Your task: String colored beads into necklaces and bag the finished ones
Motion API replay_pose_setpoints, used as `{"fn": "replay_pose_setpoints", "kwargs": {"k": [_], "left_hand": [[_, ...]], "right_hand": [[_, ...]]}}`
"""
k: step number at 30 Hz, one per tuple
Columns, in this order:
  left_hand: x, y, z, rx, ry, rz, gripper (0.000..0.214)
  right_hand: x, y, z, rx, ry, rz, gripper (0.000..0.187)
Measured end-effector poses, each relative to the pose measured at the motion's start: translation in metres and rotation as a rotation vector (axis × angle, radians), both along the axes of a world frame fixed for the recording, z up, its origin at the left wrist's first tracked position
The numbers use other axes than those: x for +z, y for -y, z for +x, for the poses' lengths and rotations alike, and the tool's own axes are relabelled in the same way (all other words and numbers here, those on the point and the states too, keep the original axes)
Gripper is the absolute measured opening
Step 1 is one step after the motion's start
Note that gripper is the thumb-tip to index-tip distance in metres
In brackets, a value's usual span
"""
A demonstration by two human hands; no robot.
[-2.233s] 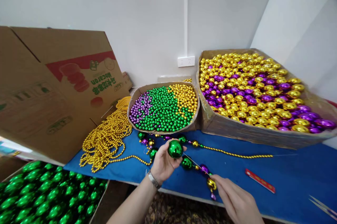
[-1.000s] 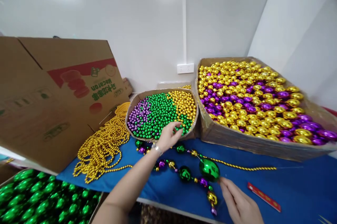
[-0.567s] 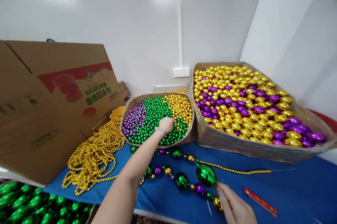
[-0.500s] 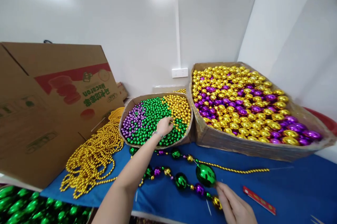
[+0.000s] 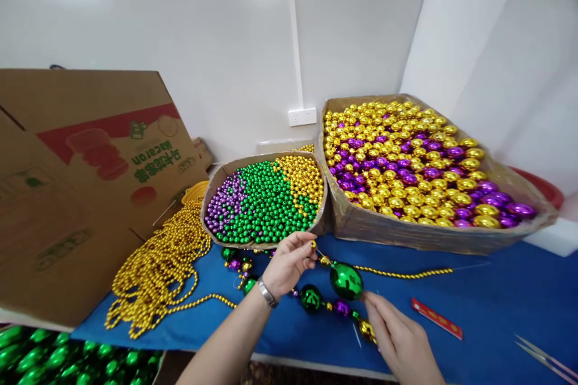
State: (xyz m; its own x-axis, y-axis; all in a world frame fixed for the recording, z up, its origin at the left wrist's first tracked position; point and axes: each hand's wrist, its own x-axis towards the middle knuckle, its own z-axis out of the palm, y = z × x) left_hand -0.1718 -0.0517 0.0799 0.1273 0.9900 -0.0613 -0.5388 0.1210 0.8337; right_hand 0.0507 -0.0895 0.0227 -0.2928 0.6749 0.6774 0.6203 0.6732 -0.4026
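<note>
My left hand [image 5: 288, 262] hovers over the blue table [image 5: 487, 313], its fingertips pinched on a small gold bead [image 5: 313, 244] just in front of the small bead box [image 5: 264, 199]. That box holds small purple, green and gold beads. My right hand [image 5: 400, 343] is closed low at the table's near edge, pinching the bead strand [image 5: 316, 296] just right of a large green ball [image 5: 346, 281]. The strand carries green, purple and gold balls and runs on as a thin gold chain [image 5: 406, 273].
A large box [image 5: 428, 234] of gold and purple balls stands at the back right. Gold bead chains [image 5: 162, 264] are piled at the left beside a tilted cardboard carton [image 5: 81, 192]. Green balls [image 5: 54, 358] fill a box below left. A red strip [image 5: 436, 317] and tweezers [image 5: 544, 358] lie at the right.
My left hand let go of the large green ball, reached into the small bead box, then came back over the table pinching a small gold bead. The right hand stayed on the strand.
</note>
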Motion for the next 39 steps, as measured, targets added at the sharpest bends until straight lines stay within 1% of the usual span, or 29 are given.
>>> {"fn": "replay_pose_setpoints", "kwargs": {"k": [3,6,11,13,16,18,19,22,24,25,27,30,32,35,39], "left_hand": [[0.0,0.002,0.001,0.021,-0.07,0.034,0.026],[0.0,0.003,0.001,0.044,-0.167,0.076,0.029],[0.004,0.003,0.004,0.113,-0.444,0.222,0.028],[0.005,0.002,0.01,0.108,-0.5,0.259,0.027],[0.003,0.001,0.029,0.047,-0.441,0.206,0.03],[-0.002,0.0,0.045,0.009,-0.383,0.152,0.031],[-0.005,-0.001,0.054,-0.002,-0.364,0.133,0.03],[-0.019,-0.004,0.077,-0.014,-0.334,0.105,0.03],[-0.03,-0.005,0.088,-0.026,-0.346,0.099,0.03],[-0.036,-0.006,0.092,-0.035,-0.367,0.11,0.03],[-0.045,-0.008,0.097,-0.054,-0.448,0.183,0.029],[-0.052,-0.01,0.098,-0.057,-0.606,0.345,0.024],[-0.048,-0.011,0.097,-0.059,-0.698,0.409,0.022],[-0.035,-0.015,0.098,-0.066,-0.8,0.465,0.021],[-0.015,-0.021,0.105,-0.059,-0.833,0.531,0.021]], "right_hand": [[0.003,0.001,0.002,-0.005,0.009,0.012,0.029],[0.002,0.0,0.004,-0.016,0.039,-0.001,0.031],[-0.007,-0.003,0.011,-0.059,0.12,-0.012,0.034],[-0.009,-0.004,0.014,-0.054,0.099,-0.066,0.032],[-0.01,-0.006,0.022,-0.003,-0.011,-0.267,0.029],[-0.012,-0.009,0.029,0.002,-0.062,-0.398,0.027],[-0.013,-0.01,0.033,-0.01,-0.072,-0.44,0.026],[-0.02,-0.013,0.047,-0.047,-0.079,-0.506,0.026],[-0.027,-0.014,0.054,-0.049,-0.088,-0.538,0.027],[-0.032,-0.015,0.057,-0.044,-0.09,-0.551,0.027],[-0.041,-0.015,0.059,-0.039,-0.091,-0.566,0.027],[-0.05,-0.014,0.062,-0.07,-0.1,-0.564,0.028],[-0.049,-0.013,0.065,-0.11,-0.115,-0.551,0.028],[-0.035,-0.014,0.07,-0.142,-0.133,-0.525,0.029],[-0.012,-0.019,0.065,-0.072,-0.117,-0.476,0.029]]}}
